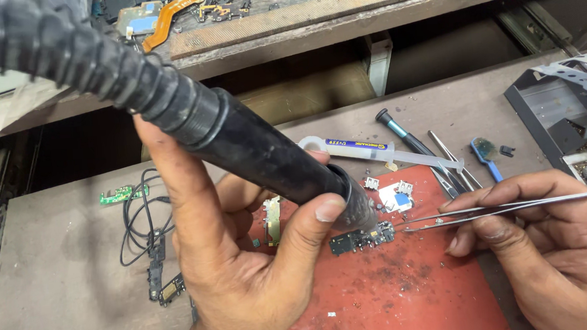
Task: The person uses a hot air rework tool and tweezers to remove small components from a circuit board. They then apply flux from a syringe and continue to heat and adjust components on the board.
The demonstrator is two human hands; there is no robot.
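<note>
Across the brown workbench [68,284] a red mat [399,295] lies under both hands. Largest in view, the left hand [238,258] comes up from the lower edge, palm turned toward the camera, fingers and thumb wrapped tightly round the black hot-air nozzle [265,156], whose ribbed hose [58,50] runs off to the upper left. Its tip points down at a small dark circuit board [362,239] on the mat. From the right, the right hand [554,250] reaches in low, fingers pinched shut on metal tweezers [496,209] that lie nearly level, tips just beside the board's right end. Behind them rests a syringe [368,149].
</note>
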